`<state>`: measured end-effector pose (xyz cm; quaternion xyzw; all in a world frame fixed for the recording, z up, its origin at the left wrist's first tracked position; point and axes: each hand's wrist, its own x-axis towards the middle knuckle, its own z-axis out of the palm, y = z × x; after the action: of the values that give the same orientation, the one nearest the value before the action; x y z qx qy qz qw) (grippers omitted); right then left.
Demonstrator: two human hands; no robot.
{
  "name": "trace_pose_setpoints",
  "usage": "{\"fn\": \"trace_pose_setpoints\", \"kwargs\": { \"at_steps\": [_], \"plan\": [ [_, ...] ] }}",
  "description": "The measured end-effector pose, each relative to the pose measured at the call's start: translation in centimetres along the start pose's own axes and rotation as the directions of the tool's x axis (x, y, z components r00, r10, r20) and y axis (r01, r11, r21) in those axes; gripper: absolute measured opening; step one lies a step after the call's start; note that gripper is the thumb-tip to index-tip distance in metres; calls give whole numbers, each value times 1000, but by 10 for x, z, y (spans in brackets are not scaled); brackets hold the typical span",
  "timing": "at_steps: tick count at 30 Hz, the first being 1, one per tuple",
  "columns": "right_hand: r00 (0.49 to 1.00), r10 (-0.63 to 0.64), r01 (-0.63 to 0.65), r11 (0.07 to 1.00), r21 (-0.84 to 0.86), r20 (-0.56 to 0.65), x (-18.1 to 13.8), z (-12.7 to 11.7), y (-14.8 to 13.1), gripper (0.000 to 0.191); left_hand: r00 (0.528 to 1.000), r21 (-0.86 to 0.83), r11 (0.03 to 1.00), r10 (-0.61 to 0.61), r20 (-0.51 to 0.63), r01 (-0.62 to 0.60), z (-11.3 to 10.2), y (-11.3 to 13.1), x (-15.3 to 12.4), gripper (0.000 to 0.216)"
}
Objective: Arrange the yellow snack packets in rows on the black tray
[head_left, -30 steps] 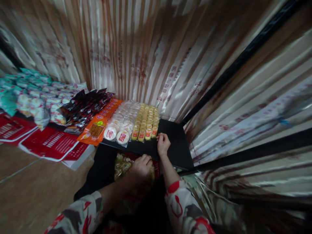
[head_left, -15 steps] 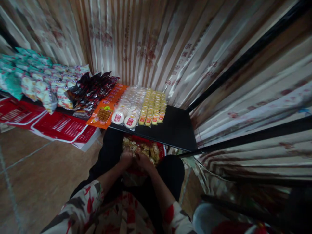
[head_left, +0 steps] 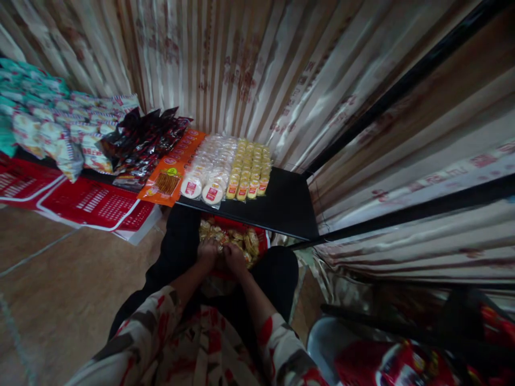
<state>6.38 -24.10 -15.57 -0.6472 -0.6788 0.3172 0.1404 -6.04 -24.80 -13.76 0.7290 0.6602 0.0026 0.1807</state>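
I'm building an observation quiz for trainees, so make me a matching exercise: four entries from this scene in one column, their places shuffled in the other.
Column 1
1. Left hand and right hand
2. Orange packet
3. Yellow packets
4. Dark packets

Column 2
A. Between the dark packets and the white round packs
B. Farthest right of the goods on the black shelf
C. At the gold-wrapped pieces, in front of the shelf
D. Just left of the orange packet

Pairs: 1-C, 2-A, 3-B, 4-D
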Motion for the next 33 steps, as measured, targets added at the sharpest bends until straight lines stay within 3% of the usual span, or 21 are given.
{"fn": "trace_pose_setpoints", "kwargs": {
  "at_steps": [4,11,14,21,25,30,33],
  "plan": [
    [997,-45,45,999,-1,-58,6,-2,-1,47,1000,1,1000,-17,15,17,1,-2,1,34],
    [991,101,-82,976,-201,90,30,-12,-15,47,1000,-39,999,5,26,-4,-2,-2,-3,34],
    [995,61,-48,984,-169,77,28,-12,-15,45,1000,-61,998,10,21,-9,-6,-2,-3,33],
    [987,-27,32,999,35,-157,15,-15,-9,34,998,-136,989,61,-23,-63,-11,1,-5,30],
    [960,90,-28,973,229,-266,18,-26,-8,26,994,-384,922,12,-112,-54,-14,0,-4,31],
    [945,302,-156,757,634,-128,13,-38,-8,27,985,-686,714,32,-168,-140,-28,-3,-7,30],
    [941,336,-204,647,735,-35,6,-46,-13,31,987,-807,570,57,-151,-156,-39,0,-10,34]
  ]
}}
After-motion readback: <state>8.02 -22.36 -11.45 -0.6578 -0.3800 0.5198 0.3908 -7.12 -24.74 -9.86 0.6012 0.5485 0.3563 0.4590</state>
